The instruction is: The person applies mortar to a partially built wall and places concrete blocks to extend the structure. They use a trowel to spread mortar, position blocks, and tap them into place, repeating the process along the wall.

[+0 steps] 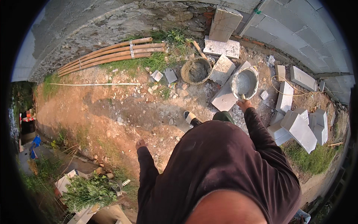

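Observation:
My right hand [244,105] is closed around the short pale handle of a tool [243,97] at the near rim of a bucket [234,86]. Whatever lies beyond the handle cannot be made out clearly. Wet-looking grey material [244,83] coats or fills the inside of this bucket, which stands beside a pale block [225,98]. To its left sits a second, mortar-caked bucket [182,71] with darker grey mix in it. My left hand [141,143] hangs low over the dirt ground, its fingers loosely apart and nothing visible in them.
Bamboo poles [112,55] lie bundled along the rough stone wall [112,26]. Several loose blocks [298,130] are heaped at the right, near a thin looping cable [294,94] and a block wall [294,26]. Cut leafy branches [87,192] lie at the lower left.

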`<state>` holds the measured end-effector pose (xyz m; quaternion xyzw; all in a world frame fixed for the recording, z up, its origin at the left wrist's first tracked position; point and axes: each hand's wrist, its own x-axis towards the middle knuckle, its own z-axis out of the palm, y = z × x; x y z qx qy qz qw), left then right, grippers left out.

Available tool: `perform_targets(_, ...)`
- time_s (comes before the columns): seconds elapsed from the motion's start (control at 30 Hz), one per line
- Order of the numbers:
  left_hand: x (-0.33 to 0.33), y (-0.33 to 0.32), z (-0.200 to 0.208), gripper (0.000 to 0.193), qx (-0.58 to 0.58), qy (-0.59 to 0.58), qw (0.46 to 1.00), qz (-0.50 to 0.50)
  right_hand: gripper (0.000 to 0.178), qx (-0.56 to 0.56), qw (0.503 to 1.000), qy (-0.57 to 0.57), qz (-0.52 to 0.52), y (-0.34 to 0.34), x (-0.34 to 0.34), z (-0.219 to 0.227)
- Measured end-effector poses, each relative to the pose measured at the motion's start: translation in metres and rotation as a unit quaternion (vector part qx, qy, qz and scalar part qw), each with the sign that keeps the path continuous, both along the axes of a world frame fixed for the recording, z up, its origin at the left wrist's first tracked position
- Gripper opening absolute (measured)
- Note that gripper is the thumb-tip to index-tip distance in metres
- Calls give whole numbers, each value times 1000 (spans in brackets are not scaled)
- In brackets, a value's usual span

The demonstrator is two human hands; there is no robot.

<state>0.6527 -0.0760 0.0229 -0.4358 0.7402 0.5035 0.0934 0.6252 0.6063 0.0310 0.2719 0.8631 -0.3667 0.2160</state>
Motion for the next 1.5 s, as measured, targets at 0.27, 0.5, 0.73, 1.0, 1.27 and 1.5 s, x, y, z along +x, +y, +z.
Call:
perform_targets(0.27, 47, 54, 18, 45, -49, -185, 978, -81, 40, 30, 996, -85, -18, -79, -19, -21)
perform_targets(0.5, 62, -2, -40, 44, -21, -243, 950, -194, 40, 36, 949, -284, 129, -80, -3, -64)
perform_targets(0.73, -78, 2, 26, 40, -38, -170, 984, -27, 30, -144, 953, -150, -218, -66, -118, -113)
perform_targets(1.0, -130, -23, 54, 44, -183, -357, 841, -362, 45, -50, 975, -71, -204, -75, -353, -116)
perform_targets(1.27, -317, -114, 27, 53, -310, -549, 586, -508, 44, -83, 971, -63, -214, -89, -475, -181)
perform_targets(1.5, -505, -99, -34, 48, -170, -378, 863, -289, 50, 17, 972, -102, -212, -90, -540, -349)
